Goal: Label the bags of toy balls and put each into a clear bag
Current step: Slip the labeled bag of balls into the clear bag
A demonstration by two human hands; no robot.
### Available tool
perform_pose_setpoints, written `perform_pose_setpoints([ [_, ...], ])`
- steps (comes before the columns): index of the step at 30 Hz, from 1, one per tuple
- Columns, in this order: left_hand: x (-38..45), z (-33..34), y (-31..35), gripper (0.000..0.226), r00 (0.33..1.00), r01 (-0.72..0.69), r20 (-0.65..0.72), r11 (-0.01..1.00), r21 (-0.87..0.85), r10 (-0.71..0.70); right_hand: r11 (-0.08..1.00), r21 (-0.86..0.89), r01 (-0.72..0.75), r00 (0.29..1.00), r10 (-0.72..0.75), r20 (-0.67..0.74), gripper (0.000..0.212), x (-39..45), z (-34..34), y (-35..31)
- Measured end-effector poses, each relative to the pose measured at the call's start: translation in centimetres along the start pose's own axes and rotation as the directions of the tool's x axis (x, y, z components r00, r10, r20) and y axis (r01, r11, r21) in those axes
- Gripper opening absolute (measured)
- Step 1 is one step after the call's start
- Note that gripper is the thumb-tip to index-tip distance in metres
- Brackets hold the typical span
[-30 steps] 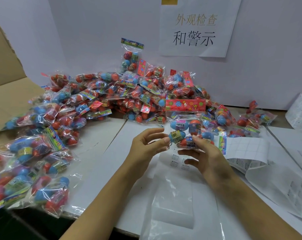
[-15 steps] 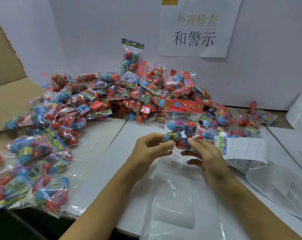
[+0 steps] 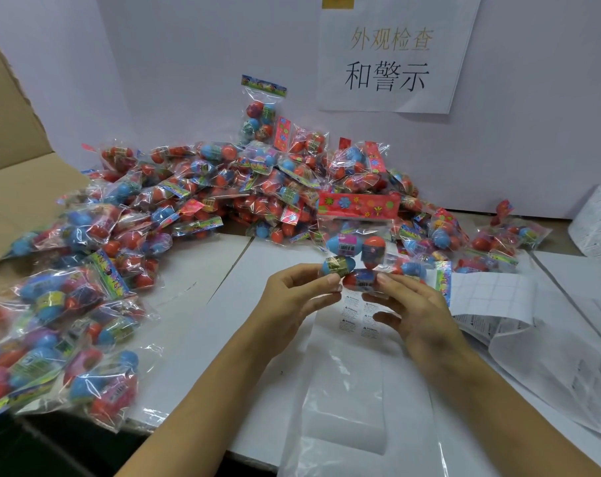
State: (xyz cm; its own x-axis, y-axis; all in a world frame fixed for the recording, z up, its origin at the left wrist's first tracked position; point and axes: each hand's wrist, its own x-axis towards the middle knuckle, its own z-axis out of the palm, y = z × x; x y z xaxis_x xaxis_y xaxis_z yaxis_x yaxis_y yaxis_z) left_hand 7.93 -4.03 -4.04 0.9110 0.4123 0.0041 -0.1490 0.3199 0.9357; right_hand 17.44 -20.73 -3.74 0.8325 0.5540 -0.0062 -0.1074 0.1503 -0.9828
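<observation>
Both hands, the left hand (image 3: pixel 294 297) and right hand (image 3: pixel 412 306), had lifted the bag of toy balls (image 3: pixel 356 256) a bit higher, pinching its bottom. It looked nearly ready for the clear bag (image 3: pixel 347 390) near the worktop's front edge.

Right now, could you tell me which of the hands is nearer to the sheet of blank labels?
Right. The right hand sits just beside the label sheet; the left hand is farther away, across the held bag of balls.

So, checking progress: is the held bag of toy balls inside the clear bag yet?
Out. Both hands hold the bag of toy balls above the clear bag, which lies flat.
</observation>
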Motion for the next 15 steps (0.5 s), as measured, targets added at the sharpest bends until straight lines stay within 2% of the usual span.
perform_pose_setpoints([
  [3, 0.05, -0.19, 0.29, 0.031, 0.997, 0.069, 0.047, 0.996, -0.063, -0.066, 0.999, 0.040, -0.028, 1.000, 0.028, -0.008, 0.016, 0.06, -0.16, -0.09],
  [7, 0.05, -0.08, 0.45, 0.048, 0.995, 0.097, 0.049, 0.986, -0.136, -0.091, 0.998, 0.061, -0.035, 0.999, 0.037, -0.038, 0.016, 0.26, -0.30, 0.00],
  [12, 0.34, -0.48, 0.30, 0.026, 0.997, 0.071, -0.016, 0.987, -0.142, -0.074, 0.994, 0.097, -0.051, 0.998, 0.055, -0.036, 0.021, 0.31, -0.32, -0.16],
  [15, 0.44, -0.66, 0.25, 0.021, 0.997, 0.058, -0.053, 0.994, -0.096, -0.064, 0.993, 0.098, -0.067, 0.997, 0.070, -0.028, 0.023, 0.27, -0.40, -0.17],
])
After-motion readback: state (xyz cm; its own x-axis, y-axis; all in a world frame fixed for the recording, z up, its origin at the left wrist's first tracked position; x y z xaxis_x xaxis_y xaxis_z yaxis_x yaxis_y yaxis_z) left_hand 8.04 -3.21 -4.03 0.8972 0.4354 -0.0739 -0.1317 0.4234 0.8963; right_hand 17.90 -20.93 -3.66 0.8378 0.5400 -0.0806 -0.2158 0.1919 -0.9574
